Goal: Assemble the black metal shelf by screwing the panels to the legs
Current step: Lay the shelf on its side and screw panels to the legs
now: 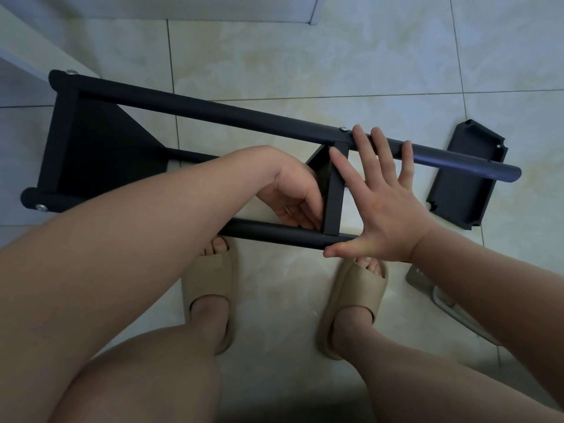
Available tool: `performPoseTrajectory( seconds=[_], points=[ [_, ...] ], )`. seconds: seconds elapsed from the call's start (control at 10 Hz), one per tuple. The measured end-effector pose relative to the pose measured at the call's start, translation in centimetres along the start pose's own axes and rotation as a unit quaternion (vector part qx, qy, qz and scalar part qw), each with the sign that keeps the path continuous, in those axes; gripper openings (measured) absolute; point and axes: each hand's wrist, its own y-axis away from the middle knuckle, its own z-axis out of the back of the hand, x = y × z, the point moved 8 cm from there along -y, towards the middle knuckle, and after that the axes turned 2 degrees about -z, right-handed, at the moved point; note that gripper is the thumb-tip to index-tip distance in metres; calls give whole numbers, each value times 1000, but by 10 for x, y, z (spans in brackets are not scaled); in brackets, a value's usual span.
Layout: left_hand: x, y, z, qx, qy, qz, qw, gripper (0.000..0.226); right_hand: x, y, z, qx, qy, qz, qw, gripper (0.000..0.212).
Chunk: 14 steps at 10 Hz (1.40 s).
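The black metal shelf frame lies on its side on the tiled floor. A far leg tube (213, 112) and a near leg tube (268, 235) run left to right. One panel (100, 148) is fixed at the left end with silver screws (71, 72). A second panel (334, 190) sits between the legs in the middle. My left hand (293, 196) reaches in beside this middle panel, its fingers curled at the panel's edge. My right hand (384, 203) is spread flat, fingers resting across the far leg, thumb at the near leg.
A loose black panel (467, 175) lies on the floor at the right, under the far leg's end. A silvery object (442, 297) lies at the lower right. My feet in beige slippers (210, 288) stand just below the frame. A white wall base runs along the top.
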Motion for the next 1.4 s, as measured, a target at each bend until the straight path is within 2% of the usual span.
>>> performPoseTrajectory(
  seconds=[0.2,0.5,1.0,1.2,1.4],
  points=[
    [5,2,4,-11,-38,25,999,23,0,0,-1,-3,1,2,1000,136],
    [0,1,0,3,-2,5,1000,19,0,0,0,-3,2,2,1000,136],
    [1,4,1,-8,-38,25,999,33,0,0,0,1,-1,1,1000,136],
    [-3,6,0,-3,-18,8,1000,28,1,0,1,-2,0,1,1000,136],
    [4,6,2,-13,-58,39,997,29,1,0,1,0,2,0,1000,136]
  ],
)
